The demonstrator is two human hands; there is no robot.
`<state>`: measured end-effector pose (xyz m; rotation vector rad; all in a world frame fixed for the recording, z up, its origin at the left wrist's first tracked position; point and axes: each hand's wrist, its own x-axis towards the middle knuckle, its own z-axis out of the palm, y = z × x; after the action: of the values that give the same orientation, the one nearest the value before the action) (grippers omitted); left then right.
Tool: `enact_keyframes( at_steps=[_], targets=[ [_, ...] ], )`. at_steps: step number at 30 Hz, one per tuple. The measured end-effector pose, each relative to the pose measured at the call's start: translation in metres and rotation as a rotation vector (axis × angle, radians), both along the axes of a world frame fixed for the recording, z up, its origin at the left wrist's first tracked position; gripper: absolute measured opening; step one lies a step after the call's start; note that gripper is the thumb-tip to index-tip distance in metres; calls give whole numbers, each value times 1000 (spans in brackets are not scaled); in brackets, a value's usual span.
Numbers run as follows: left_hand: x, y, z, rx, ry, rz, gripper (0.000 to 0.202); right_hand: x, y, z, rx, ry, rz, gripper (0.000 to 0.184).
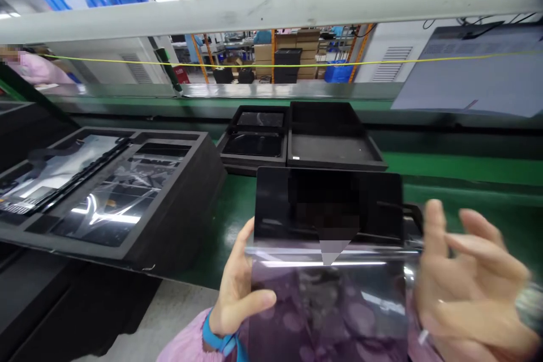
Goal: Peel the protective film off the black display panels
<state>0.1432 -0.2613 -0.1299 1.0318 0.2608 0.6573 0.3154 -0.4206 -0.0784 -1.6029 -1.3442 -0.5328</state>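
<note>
A black glossy panel (328, 203) stands upright in front of me, its lower part inside a shiny translucent bag (326, 305). My left hand (237, 288) grips the left edge of the bagged panel, thumb laid across the front. My right hand (462, 277) is at the panel's right edge with fingers spread, blurred; whether it touches the bag I cannot tell. A pink sleeve and a blue wristband show at my left wrist.
A large black foam tray (178, 192) with bagged panels sits at left. Two black trays (335, 150) rest on the green conveyor belt (458, 169). A white shelf beam (271, 5) and a yellow cord (254, 63) cross overhead. A person in pink is at far left.
</note>
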Motion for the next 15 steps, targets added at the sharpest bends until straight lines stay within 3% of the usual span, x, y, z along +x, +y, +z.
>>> enact_keyframes(
  at_steps=[1,3,6,8,11,15],
  targets=[
    [4,1,2,-10,-17,13,86,0,3,7,6,-16,42,32],
    [11,6,8,-43,-5,1,93,2,11,23,-155,-46,253,25],
    [17,17,16,-88,53,-77,100,18,33,50,-529,-43,679,45],
    [19,23,20,-118,60,-112,100,34,48,66,-665,-114,854,55],
    [22,29,24,-159,-9,-130,92,57,64,84,-775,-277,954,49],
    [29,34,27,-116,-84,-26,65,68,73,91,-751,-348,871,14]
  ],
)
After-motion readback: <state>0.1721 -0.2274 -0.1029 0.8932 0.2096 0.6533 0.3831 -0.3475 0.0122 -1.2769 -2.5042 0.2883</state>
